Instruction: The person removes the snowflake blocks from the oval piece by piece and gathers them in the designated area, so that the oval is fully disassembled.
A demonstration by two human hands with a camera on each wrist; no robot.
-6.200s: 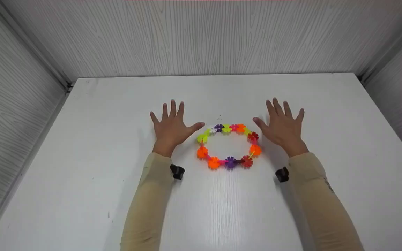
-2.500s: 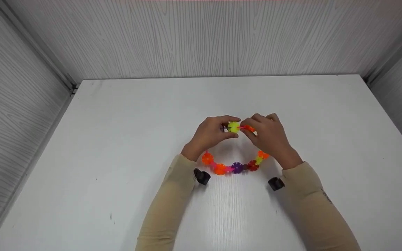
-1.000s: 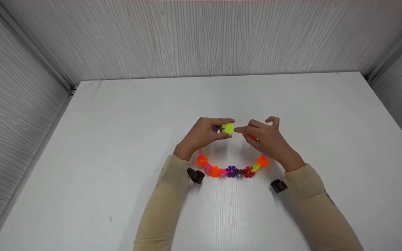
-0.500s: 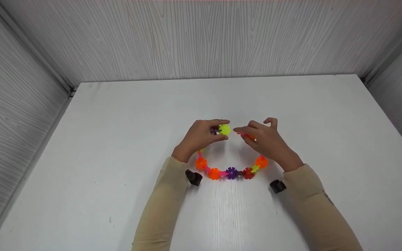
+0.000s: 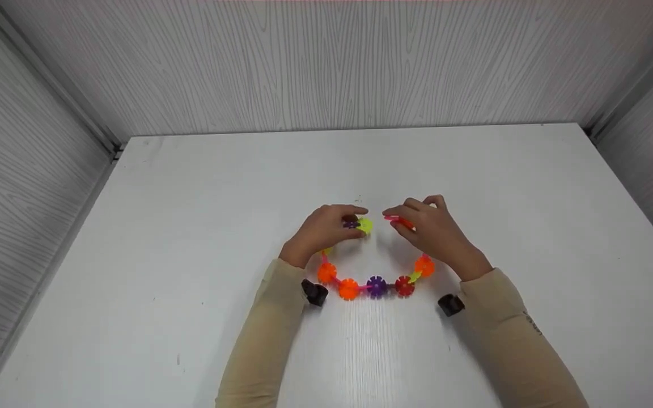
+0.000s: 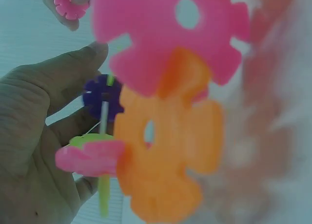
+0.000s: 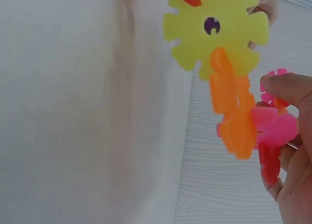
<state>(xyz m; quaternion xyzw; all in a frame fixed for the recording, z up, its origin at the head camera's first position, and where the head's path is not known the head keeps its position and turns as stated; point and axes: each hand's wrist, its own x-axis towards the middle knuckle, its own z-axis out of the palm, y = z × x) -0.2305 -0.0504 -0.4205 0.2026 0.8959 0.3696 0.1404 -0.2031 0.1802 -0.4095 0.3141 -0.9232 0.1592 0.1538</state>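
A chain of bright plastic flower-shaped interlocking discs (image 5: pixel 377 287) curves across the table below both hands, a gap between its two far ends. My left hand (image 5: pixel 321 229) holds the left end, its fingers and thumb around a purple disc (image 6: pixel 103 97) and a yellow disc (image 5: pixel 365 225). Opposite, my right hand (image 5: pixel 431 229) pinches the other end, where a pink disc (image 5: pixel 391 218) pokes out from the fingertips beside an orange one (image 5: pixel 406 224). Close to the left wrist camera hang a large pink disc (image 6: pixel 146 19) and an orange disc (image 6: pixel 161 155). Hands hide parts of both sides.
The white table (image 5: pixel 190 255) extends around the hands on every side. A wood-grain panel (image 5: pixel 326 68) stands behind it, with side panels (image 5: pixel 32 141) at left and right. Black wrist cameras (image 5: pixel 315 293) sit at the inner cuffs.
At first both hands were spread beside a closed ring of discs. They took hold of its far side, and the ring came apart there. Lately the left hand has lowered its end slightly.
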